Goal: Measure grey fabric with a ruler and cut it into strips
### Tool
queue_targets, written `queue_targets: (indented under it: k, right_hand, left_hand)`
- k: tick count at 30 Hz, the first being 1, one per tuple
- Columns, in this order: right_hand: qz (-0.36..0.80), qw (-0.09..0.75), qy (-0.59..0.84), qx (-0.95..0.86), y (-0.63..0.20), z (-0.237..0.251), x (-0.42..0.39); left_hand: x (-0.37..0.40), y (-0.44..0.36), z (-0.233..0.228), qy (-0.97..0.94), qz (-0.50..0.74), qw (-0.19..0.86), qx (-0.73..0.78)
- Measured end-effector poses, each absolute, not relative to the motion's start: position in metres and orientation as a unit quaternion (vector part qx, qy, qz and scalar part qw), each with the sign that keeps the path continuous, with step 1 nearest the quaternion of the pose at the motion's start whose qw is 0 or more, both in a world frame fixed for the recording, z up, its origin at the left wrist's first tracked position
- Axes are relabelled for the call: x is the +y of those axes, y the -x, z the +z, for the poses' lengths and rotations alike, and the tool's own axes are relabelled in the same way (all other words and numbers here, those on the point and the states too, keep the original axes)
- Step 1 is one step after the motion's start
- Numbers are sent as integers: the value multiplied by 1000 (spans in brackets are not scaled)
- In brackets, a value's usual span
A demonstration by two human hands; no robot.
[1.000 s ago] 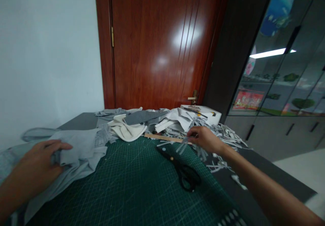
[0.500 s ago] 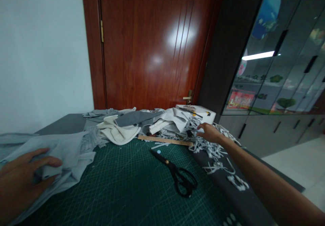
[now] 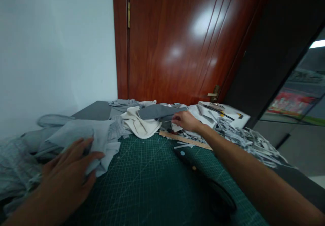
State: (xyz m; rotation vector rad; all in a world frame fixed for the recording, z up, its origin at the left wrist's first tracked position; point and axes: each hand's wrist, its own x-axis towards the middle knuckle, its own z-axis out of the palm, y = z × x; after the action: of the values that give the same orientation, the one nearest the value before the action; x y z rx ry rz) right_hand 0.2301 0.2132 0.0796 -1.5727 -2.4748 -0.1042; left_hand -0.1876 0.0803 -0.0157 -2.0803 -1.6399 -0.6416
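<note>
Pressing flat and open on the limp light-grey cloth (image 3: 83, 136) at near left, the left hand (image 3: 67, 175) pins it, while the right hand (image 3: 186, 121) reaches far, fingers curled at soft white scraps (image 3: 177, 127); grip unclear.

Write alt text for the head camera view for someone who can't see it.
A person's right hand reaches across a green cutting mat into a pile of cream and grey fabric pieces, while the left hand rests flat on light grey cloth. A wooden ruler, black scissors and fabric strips lie beside the right arm, before a red-brown door.
</note>
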Motion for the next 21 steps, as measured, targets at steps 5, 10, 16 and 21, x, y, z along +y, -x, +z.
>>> queue_targets:
  k: [5,10,16,21]
  right_hand:
    - [35,26,413,-910,-146,44,234]
    - [87,83,396,-910,-117,27,249]
    - [113,383,465,-791,-130,84,294]
    - [79,606,452,-650,-153,176,322]
  left_hand:
    - [64,167,-15,758,-223,190,-583]
    - [56,160,-13,773,-161,102,-605]
    - [53,152,-11,764,-107,46,-634]
    - [50,148,-1,755,-66,8,-652]
